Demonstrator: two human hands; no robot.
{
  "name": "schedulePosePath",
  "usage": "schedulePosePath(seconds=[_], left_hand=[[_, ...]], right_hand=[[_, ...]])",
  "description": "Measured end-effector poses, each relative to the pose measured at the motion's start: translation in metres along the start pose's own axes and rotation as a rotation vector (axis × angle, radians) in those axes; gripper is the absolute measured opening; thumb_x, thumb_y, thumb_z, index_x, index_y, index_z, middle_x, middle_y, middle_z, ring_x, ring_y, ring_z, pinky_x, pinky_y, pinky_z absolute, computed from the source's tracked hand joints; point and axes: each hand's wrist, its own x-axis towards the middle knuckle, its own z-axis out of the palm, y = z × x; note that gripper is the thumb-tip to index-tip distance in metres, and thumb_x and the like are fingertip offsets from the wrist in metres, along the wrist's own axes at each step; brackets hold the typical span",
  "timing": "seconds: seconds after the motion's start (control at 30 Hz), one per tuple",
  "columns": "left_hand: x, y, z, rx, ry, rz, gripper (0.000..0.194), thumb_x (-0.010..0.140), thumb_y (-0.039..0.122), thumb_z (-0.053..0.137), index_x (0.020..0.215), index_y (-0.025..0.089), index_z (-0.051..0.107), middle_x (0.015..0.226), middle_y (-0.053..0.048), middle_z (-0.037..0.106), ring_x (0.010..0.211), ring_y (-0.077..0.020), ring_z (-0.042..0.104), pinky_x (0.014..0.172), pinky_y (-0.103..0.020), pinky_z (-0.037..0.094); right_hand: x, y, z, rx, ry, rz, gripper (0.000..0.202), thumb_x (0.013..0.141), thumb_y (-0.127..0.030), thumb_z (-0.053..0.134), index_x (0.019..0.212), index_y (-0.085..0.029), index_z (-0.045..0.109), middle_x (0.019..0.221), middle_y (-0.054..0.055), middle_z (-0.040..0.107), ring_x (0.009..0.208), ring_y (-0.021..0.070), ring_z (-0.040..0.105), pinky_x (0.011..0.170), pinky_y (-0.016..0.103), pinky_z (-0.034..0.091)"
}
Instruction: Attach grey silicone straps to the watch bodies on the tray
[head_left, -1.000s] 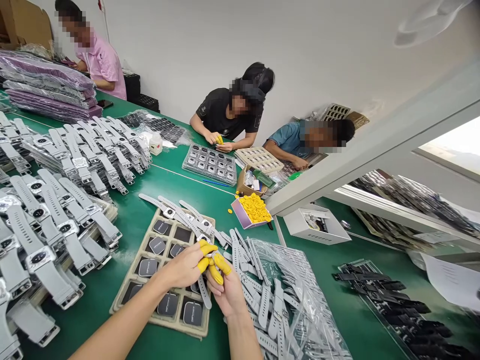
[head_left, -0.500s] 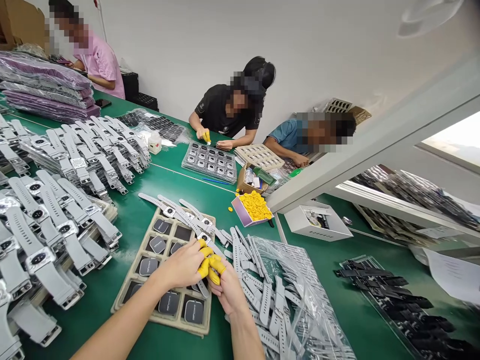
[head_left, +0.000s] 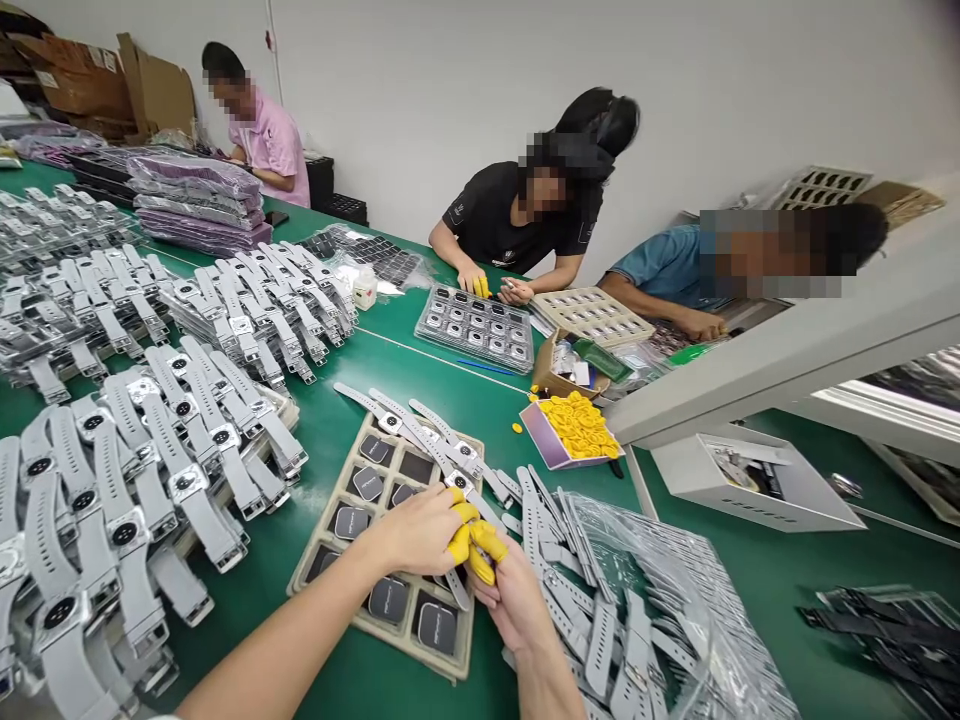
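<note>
My left hand (head_left: 431, 530) and my right hand (head_left: 506, 570), both with yellow finger covers, meet fingertip to fingertip over the right side of a beige tray (head_left: 319, 535). Their fingers are pinched together around a grey watch with a strap (head_left: 456, 588), mostly hidden by the fingers. The tray's compartments hold dark square pieces (head_left: 436, 627). Across its far end lie grey-strapped watches (head_left: 390, 421), close beyond my fingertips. Loose grey straps (head_left: 600, 645) are heaped to the right of my right hand, partly under clear plastic.
Stacks of grey watches (head_left: 124, 535) fill the left. A box of yellow finger covers (head_left: 574, 425) and a white box (head_left: 757, 480) stand beyond the straps. Black straps (head_left: 877, 630) lie far right. Three people work across the table (head_left: 390, 350), near a clear tray (head_left: 474, 330).
The view has swung left, so the table's contents appear farther right. My hands stay pinched together over the tray. The person in black has lowered a yellow-covered hand to the clear tray.
</note>
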Motion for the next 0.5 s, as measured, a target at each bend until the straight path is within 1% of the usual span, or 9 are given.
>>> schedulePosePath(seconds=[0.13,0.23,0.3,0.37,0.43,0.5], left_hand=[[0.000,0.001,0.000,0.008,-0.007,-0.003,0.025,0.092,0.017,0.050,0.111,0.016,0.066,0.106,-0.011,0.068,0.106,-0.0267,0.061,0.100,-0.039,0.051],[-0.001,0.000,-0.001,-0.098,0.041,-0.021,0.027,0.093,0.015,0.048,0.111,0.018,0.068,0.112,-0.010,0.068,0.109,-0.0264,0.062,0.102,-0.040,0.051],[-0.001,-0.002,-0.002,-0.221,0.061,-0.036,0.032,0.095,0.015,0.044,0.117,0.020,0.067,0.117,-0.010,0.068,0.114,-0.0262,0.062,0.105,-0.041,0.051],[-0.002,-0.003,-0.001,-0.379,0.066,-0.068,0.037,0.097,0.019,0.047,0.130,0.022,0.062,0.127,-0.011,0.066,0.119,-0.0262,0.062,0.106,-0.042,0.051],[-0.002,-0.005,0.003,-0.569,0.075,-0.101,0.049,0.096,0.026,0.055,0.145,0.023,0.053,0.137,-0.012,0.063,0.122,-0.0265,0.063,0.106,-0.043,0.052],[0.000,-0.008,0.009,-0.760,0.104,-0.130,0.058,0.095,0.028,0.060,0.152,0.024,0.046,0.138,-0.013,0.063,0.122,-0.0261,0.064,0.104,-0.042,0.054]], right_hand=[[0.002,0.002,0.000,-0.021,0.020,0.012,0.050,0.063,-0.057,0.085,0.068,-0.022,0.050,0.042,-0.012,0.038,0.035,0.0022,0.018,0.034,0.017,0.014],[0.002,0.001,0.002,-0.013,0.003,-0.012,0.049,0.067,-0.059,0.084,0.070,-0.022,0.051,0.043,-0.011,0.038,0.035,0.0024,0.019,0.034,0.017,0.014],[0.002,0.000,0.003,0.013,-0.032,-0.041,0.048,0.070,-0.059,0.083,0.073,-0.022,0.053,0.043,-0.012,0.038,0.036,0.0026,0.019,0.035,0.017,0.015],[0.002,-0.001,0.004,0.041,-0.041,-0.088,0.047,0.073,-0.061,0.082,0.076,-0.021,0.056,0.045,-0.011,0.039,0.036,0.0032,0.020,0.036,0.018,0.017],[0.003,-0.001,0.004,0.043,-0.007,-0.175,0.048,0.076,-0.064,0.080,0.078,-0.022,0.057,0.046,-0.010,0.042,0.038,0.0046,0.025,0.038,0.019,0.022],[0.005,-0.001,0.002,-0.018,0.034,-0.271,0.050,0.078,-0.069,0.077,0.078,-0.022,0.058,0.048,-0.009,0.045,0.040,0.0060,0.030,0.040,0.020,0.026]])
